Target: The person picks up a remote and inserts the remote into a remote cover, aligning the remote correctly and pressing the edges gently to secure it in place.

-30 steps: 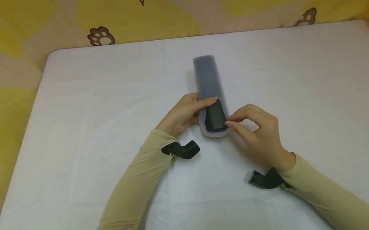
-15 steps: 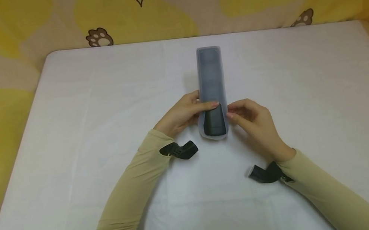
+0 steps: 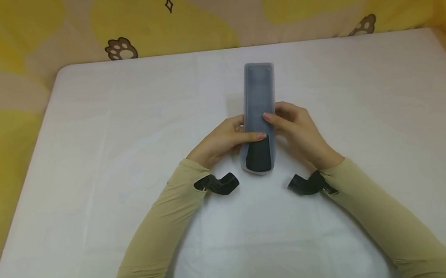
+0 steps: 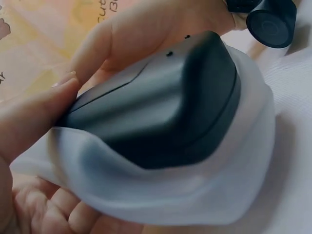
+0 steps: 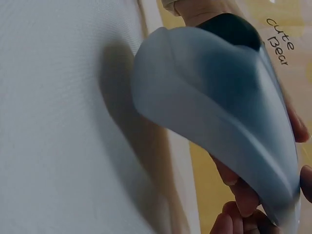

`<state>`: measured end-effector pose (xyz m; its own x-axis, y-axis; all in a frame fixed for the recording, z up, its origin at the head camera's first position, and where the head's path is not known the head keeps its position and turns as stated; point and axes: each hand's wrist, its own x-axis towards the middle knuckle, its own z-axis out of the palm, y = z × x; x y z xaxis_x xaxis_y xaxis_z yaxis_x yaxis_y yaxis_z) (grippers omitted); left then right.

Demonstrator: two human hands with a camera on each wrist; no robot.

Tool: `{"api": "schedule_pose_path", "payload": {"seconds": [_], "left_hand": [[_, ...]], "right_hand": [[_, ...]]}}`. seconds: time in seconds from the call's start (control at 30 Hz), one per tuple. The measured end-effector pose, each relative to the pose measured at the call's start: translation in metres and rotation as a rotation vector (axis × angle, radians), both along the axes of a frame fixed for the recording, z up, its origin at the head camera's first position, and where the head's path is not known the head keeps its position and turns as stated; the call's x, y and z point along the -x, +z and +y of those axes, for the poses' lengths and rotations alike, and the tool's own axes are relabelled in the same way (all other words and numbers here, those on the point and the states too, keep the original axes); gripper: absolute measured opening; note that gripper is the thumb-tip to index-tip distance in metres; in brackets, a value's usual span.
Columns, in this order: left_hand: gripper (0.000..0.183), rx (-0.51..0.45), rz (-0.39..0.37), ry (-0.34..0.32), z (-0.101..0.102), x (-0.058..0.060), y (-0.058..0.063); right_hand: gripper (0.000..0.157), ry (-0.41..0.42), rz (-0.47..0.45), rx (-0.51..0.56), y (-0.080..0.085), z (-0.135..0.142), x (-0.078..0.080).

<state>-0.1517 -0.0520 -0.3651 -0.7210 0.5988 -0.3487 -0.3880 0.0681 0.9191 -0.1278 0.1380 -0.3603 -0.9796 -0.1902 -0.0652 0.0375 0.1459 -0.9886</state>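
Observation:
A black remote control sits in a long translucent silicone cover. Its near end is bare, while the cover veils the rest in blue-grey. My left hand grips the lower part from the left, thumb across the upper face at the edge of the bare black section. From the right, my right hand holds the middle, thumb on the face and fingers behind. In the left wrist view, the loose rim of the cover curves round the black end. The right wrist view shows the cover held above the table.
A white cloth covers the table. Behind it and at the left hangs a yellow and beige curtain with paw prints. A black wrist camera sticks out from the left sleeve, another black camera from the right.
My right hand has moved up from the cover's lower right edge to its middle, and its thumb now lies on the face. The cover's far end has swung right. My left hand keeps its grip.

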Motion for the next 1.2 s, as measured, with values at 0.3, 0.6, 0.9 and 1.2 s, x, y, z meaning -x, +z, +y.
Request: {"api": "schedule_pose_path", "payload": {"seconds": [0.3, 0.6, 0.9, 1.2], "left_hand": [[0.042, 0.035, 0.008, -0.014, 0.002, -0.003, 0.0], [0.049, 0.011, 0.053, -0.103, 0.001, -0.008, -0.003], [0.051, 0.24, 0.22, -0.115, -0.003, -0.022, -0.005], [0.045, 0.223, 0.249, 0.0, -0.001, -0.032, -0.008]], "right_hand": [[0.024, -0.057, 0.041, 0.115, -0.004, -0.002, 0.001], [0.01, -0.079, -0.01, 0.465, -0.007, 0.003, 0.004], [0.014, -0.06, 0.013, 0.519, -0.005, 0.003, 0.005], [0.034, 0.03, -0.018, 0.226, -0.006, 0.004, 0.001]]}}
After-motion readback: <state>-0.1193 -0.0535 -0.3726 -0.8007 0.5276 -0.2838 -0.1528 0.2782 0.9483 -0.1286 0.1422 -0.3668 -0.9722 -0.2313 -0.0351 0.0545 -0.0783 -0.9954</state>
